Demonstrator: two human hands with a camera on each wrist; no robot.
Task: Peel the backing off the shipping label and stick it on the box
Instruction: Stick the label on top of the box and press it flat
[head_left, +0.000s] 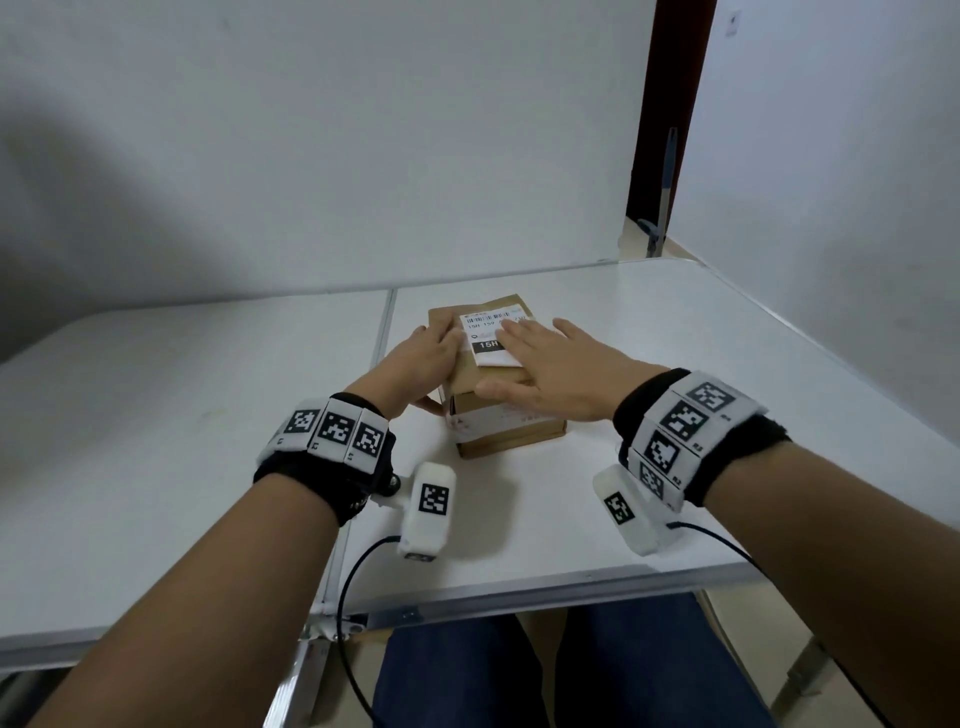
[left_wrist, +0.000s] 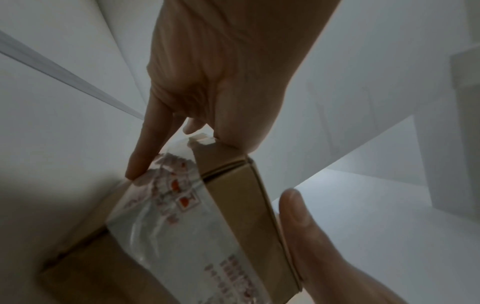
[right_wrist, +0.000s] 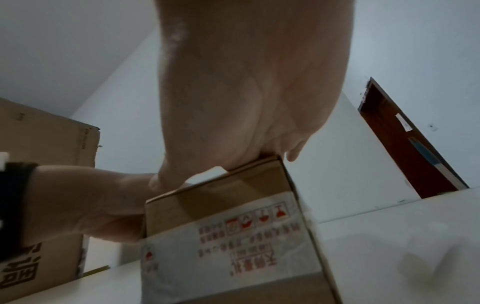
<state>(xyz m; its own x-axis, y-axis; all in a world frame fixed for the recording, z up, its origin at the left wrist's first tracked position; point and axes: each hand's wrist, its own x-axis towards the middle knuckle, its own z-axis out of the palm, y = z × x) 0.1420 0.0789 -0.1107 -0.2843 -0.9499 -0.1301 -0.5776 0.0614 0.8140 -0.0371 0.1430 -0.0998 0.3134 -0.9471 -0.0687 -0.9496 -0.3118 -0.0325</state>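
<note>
From the head view, a small cardboard box (head_left: 506, 415) sits on the white table (head_left: 675, 389). The shipping label (head_left: 493, 338) lies on top of the box. The right hand (head_left: 561, 369) presses flat on it, its grip released. The left hand (head_left: 421, 364) grasps the box's left side.

From the left wrist, the fingers (left_wrist: 145, 152) and thumb grasp the taped box (left_wrist: 233, 205).

From the right wrist, the flat palm (right_wrist: 246, 102) rests on the box top (right_wrist: 221, 205). A bigger carton (right_wrist: 46, 139) stands far left.

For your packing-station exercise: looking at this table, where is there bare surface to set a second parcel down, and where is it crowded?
Bare tabletop lies left of the centre seam, and more right of the right hand. The crowded spot is the box, with the left hand steadying it and the label on top.
</note>
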